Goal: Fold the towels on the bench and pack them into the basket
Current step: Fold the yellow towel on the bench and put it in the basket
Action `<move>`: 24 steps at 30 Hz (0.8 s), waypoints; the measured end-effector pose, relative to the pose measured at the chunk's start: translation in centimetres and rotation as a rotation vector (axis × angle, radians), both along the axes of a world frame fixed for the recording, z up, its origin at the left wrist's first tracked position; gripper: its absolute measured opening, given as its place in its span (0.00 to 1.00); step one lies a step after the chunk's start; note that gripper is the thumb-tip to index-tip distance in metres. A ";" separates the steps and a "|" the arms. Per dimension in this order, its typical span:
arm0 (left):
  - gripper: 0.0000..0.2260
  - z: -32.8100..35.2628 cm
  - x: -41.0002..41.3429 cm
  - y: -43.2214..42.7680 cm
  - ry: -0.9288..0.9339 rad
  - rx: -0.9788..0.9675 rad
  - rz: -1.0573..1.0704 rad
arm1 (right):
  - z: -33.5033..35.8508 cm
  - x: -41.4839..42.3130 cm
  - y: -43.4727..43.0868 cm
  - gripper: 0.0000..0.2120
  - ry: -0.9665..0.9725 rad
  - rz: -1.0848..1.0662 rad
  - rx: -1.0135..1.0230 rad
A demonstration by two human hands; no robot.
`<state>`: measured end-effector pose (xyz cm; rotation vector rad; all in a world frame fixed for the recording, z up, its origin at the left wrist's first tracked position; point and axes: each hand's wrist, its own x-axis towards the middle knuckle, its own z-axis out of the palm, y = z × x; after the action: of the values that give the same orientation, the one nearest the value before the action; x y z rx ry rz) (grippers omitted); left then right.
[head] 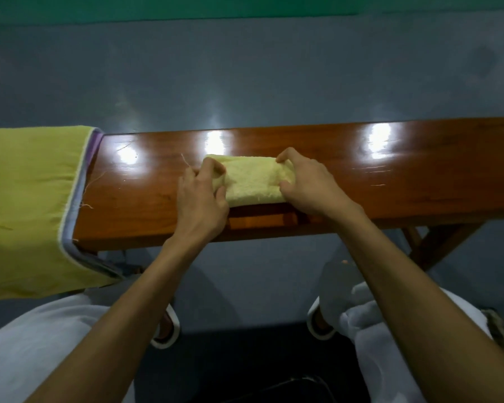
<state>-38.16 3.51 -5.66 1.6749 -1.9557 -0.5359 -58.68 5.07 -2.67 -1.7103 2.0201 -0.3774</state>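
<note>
A small pale yellow towel lies folded into a compact rectangle on the glossy wooden bench, near its front edge. My left hand grips the towel's left end, fingers curled over the fold and thumb on its near side. My right hand grips the right end the same way. A large yellow-green towel with a purple-grey border is draped over the bench's left end and hangs down toward me. No basket shows clearly.
The bench's crossed wooden legs stand at lower right over a grey-blue floor. My knees in white cloth and white slippers are below. A dark curved rim sits at the bottom edge between my legs.
</note>
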 end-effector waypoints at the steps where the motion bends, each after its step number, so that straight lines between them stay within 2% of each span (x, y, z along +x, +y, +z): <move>1: 0.13 0.1 -0.2 0.1 0.030 -0.005 -0.001 | 0.1 -0.1 0.1 0.22 -0.007 0.008 -0.018; 6: 0.11 1.0 -0.9 0.1 0.161 0.031 -0.001 | 0.5 -1.2 0.9 0.20 -0.066 -0.034 -0.110; 11: 0.08 1.7 -2.4 0.7 0.445 0.112 -0.068 | 1.1 -4.4 2.5 0.19 -0.212 -0.116 -0.137; 14: 0.09 1.9 -4.5 1.6 0.543 0.132 -0.085 | 1.7 -7.0 3.8 0.19 -0.239 -0.116 -0.164; 24: 0.11 0.0 -14.2 5.2 0.604 0.206 -0.220 | 1.1 -16.4 10.4 0.18 -0.201 -0.218 -0.271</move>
<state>-52.34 8.75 -5.69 1.2092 -1.6697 -1.2029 -75.11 15.43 -1.58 -1.5289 2.0834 -0.8954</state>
